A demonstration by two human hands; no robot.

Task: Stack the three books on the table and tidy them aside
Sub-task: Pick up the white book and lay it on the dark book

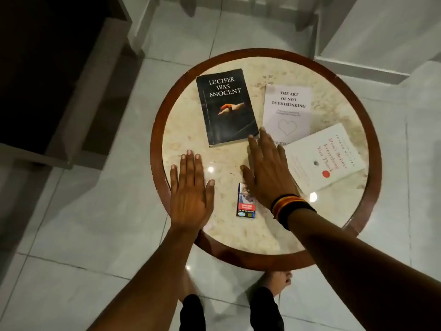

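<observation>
Two bare hands are lying spread and flat, palms down, gripping nothing. The left hand (pixel 191 189) is resting at the near-left edge of the table, fingers together and straight. The right hand (pixel 267 173) is reaching further in, its fingertips (pixel 251 139) touching or hovering right at the near-right corner of the black paperback "Lucifer Was Innocent" (pixel 226 106); which of the two cannot be told. Several striped bangles (pixel 290 207), black, orange and yellow, are circling the right wrist. Under that palm a small glossy printed packet (pixel 245 206) is lying, partly covered.

Three books are sitting face up, unstacked. The black one is lying far-left of centre, its cover creased. To its right the pale "The Art of Not Overthinking" (pixel 287 108) is lying flat with a heart outline. The white "Don't Believe Everything You Think" (pixel 327 158) is lying turned, overlapping its near corner.

The round table (pixel 155 130) is showing one mottled beige stone top within a polished reddish wooden rim, standing on glossy pale floor tiles (pixel 83 223).
</observation>
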